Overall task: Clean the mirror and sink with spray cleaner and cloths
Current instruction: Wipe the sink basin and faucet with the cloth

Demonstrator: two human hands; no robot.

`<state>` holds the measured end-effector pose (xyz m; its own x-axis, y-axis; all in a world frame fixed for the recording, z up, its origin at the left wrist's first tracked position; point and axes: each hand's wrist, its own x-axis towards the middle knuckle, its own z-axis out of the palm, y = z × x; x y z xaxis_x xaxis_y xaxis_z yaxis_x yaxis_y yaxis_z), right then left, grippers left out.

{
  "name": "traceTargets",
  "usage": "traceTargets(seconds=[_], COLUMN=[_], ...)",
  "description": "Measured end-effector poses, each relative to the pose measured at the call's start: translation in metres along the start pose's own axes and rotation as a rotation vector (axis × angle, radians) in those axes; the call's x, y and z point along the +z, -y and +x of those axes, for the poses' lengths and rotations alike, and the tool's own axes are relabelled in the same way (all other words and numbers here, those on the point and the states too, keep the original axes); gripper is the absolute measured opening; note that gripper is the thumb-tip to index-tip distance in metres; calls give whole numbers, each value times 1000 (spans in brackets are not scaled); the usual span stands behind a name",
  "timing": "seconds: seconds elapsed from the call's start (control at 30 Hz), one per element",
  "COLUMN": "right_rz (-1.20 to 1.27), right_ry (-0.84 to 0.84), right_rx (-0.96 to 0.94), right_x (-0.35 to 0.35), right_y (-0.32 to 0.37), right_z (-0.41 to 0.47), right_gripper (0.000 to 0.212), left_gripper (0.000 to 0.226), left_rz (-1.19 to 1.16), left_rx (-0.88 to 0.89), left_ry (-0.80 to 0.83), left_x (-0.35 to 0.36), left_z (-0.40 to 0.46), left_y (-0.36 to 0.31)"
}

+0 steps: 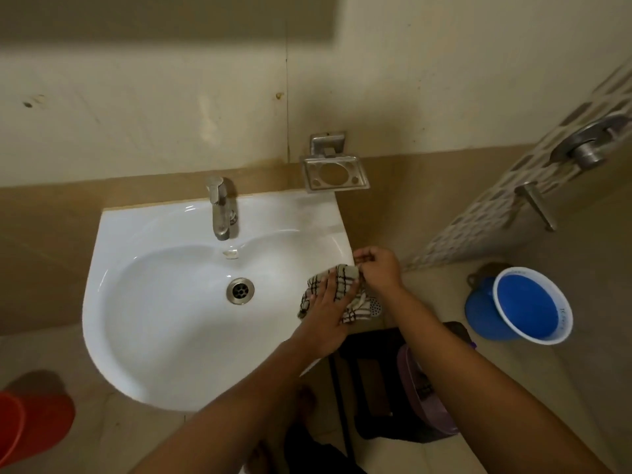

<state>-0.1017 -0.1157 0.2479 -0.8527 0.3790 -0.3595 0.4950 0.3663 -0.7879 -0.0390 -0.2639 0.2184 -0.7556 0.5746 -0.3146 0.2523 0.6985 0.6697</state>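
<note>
Left hand [328, 302], fingers flat, presses checked cloth [343, 275] on sink [154, 234] rim; right hand [378, 268] pinches its corner. Overhanging cloth may slip off the edge.

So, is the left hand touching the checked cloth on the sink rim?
Touching. The head view shows the left hand lying flat on the checked cloth, fingers straight, pressing it against the right rim of the sink.

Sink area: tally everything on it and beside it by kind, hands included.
sink: 1
tap: 1
drain: 1
soap dish: 1
checked cloth: 1
hands: 2, the left hand and the right hand
Total: 7
</note>
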Motion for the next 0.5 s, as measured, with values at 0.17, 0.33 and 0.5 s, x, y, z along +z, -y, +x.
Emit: traceTargets(seconds=[0.17,0.33,0.5], right_rz=[-196,-507,-773], right_ry=[2,23,63], right_rx=[-142,-334,-538], right_x=[10,30,45], right_y=[2,-10,-27], right_z=[-34,-82,-124], right_gripper=[28,36,26], left_gripper=[68,75,87], left_rz=[99,226,323], left_rx=[56,9,-124], left_ry=[119,88,50], left_x=[-7,-15,-23], left_z=[-63,-125,-171], left_y=[15,31,65])
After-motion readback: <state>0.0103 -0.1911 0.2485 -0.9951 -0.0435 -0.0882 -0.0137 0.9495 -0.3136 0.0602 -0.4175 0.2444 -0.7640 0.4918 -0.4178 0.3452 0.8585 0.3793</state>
